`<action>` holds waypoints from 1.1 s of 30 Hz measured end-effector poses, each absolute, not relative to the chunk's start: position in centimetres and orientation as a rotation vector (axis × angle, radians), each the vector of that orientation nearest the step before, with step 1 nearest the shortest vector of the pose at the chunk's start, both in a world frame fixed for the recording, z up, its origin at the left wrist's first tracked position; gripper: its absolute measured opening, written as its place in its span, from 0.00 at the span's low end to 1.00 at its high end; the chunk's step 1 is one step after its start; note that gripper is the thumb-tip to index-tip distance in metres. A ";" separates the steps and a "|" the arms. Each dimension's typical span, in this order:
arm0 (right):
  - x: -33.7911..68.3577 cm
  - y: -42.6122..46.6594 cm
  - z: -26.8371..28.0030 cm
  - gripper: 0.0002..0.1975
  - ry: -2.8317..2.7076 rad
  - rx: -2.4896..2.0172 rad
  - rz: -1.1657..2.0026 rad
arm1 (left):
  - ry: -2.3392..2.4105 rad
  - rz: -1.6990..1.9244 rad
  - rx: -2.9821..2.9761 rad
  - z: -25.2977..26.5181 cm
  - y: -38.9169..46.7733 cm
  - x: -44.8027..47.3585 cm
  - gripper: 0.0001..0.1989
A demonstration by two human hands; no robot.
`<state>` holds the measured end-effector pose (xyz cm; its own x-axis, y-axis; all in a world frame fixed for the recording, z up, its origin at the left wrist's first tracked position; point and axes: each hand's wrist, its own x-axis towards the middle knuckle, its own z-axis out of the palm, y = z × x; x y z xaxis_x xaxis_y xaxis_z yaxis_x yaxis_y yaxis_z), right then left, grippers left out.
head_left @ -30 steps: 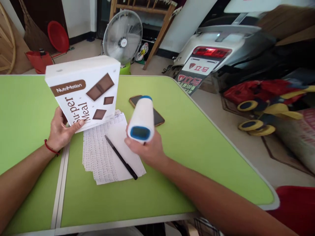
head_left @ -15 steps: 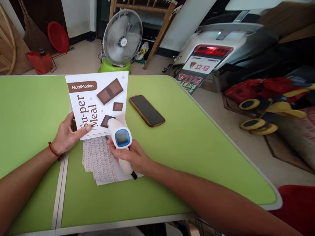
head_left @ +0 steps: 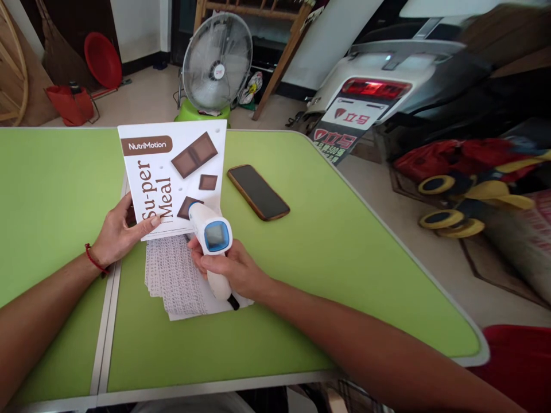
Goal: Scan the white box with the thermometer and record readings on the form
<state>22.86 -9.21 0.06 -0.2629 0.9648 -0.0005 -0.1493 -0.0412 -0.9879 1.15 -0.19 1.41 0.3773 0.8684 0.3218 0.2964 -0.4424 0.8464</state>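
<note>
Left of centre, the fingers of the left hand (head_left: 116, 234) clamp the box (head_left: 176, 175), probably light and crushable, best held by its edges. Mid-frame, the right hand (head_left: 236, 267) wraps the thermometer (head_left: 210, 234) by its smooth handle.

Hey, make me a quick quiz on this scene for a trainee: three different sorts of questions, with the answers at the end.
1. Multiple choice: what is the left hand holding?
A) a pen
B) a white box
C) a red basin

2. True or false: the phone lies on the green table, touching neither hand.

3. Fill in the blank: the right hand grips a white handheld device whose screen has a ____ rim.

Key:
1. B, a white box
2. True
3. blue
</note>
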 end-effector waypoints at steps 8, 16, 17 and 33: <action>22.8 -9.3 0.0 0.09 -1.285 -0.966 1.494 | 0.997 1.033 1.913 1.5 -0.2 1.2 0.27; 22.7 -9.2 0.1 0.09 -1.282 -0.944 1.500 | 1.000 1.027 1.896 1.4 -0.1 1.2 0.28; 22.8 -9.2 0.1 0.09 -1.280 -0.949 1.497 | 0.996 1.028 1.896 1.4 -0.1 1.1 0.28; 22.8 -9.1 0.0 0.11 -1.225 -0.975 1.558 | 1.050 1.019 1.915 1.7 -0.2 1.2 0.29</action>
<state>22.81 -9.15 -0.02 -0.2846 0.9573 -0.0512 -0.1759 -0.1046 -0.9788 1.22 -0.20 1.65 0.3570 0.8863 0.2951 0.3215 -0.4132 0.8520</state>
